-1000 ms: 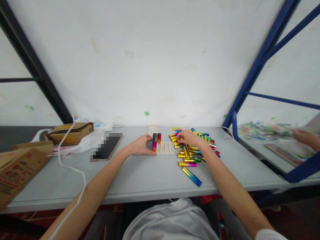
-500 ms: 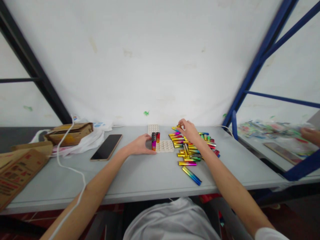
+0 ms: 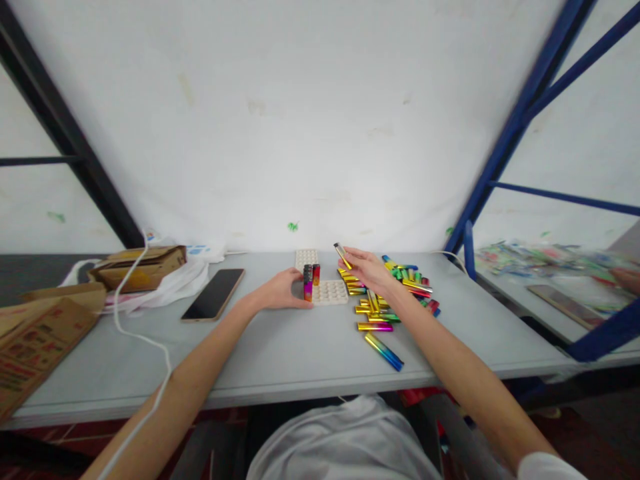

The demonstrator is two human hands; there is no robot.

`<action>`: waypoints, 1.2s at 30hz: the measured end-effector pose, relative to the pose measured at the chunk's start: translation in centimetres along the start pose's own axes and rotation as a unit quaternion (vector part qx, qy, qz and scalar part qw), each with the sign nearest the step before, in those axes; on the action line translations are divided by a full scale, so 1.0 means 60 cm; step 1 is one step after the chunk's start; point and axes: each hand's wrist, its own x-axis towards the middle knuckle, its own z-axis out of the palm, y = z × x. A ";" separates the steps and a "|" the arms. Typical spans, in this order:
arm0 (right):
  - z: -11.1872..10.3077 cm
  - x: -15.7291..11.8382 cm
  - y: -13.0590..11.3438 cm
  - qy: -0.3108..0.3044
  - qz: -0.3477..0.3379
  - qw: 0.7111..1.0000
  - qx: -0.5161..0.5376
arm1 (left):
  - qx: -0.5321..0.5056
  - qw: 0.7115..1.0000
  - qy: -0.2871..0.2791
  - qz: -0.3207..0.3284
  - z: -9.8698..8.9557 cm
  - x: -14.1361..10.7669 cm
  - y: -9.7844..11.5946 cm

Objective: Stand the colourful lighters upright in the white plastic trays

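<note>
"What are the two hands doing?"

"The right hand pinches a slim metallic lighter in its fingertips, tilted, dark end up. The left hand is well apart from it, thumb and fingers spread around the near-left end of a white tray. I can't tell how firmly it presses."

"How would that lighter handle?"

"Light and stiff, I'd judge, with a smooth shell that could slip. I'd take it by the middle of the body, clear of the dark top. The tray looks light too, so its edge is the place to steady it."

"And the looks?"

"Shiny, gold along the side I can see. Between the left thumb and fingers are upright lighters, purple running into orange, with black tops; a red one stands just beside them. The tray is pale, with rows of round hollows."

"Farther out?"

"Under and beside the right hand lies a loose pile of lighters, gold, green, red and blue. Nearer the body than that hand, a yellow-to-blue one lies flat. Beyond the left hand is a second tray, and to its left a dark phone."
</note>
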 end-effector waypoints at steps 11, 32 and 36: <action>0.061 -0.031 0.007 -0.076 0.050 0.994 -0.058 | -0.014 1.000 -0.002 0.001 0.000 0.001 0.000; 0.070 -0.027 0.045 0.041 -0.122 0.892 -0.434 | -0.024 1.000 -0.001 0.015 -0.001 0.001 0.002; 0.073 -0.032 0.039 0.034 -0.155 0.891 -0.424 | -0.022 1.000 0.000 0.011 -0.001 0.001 0.001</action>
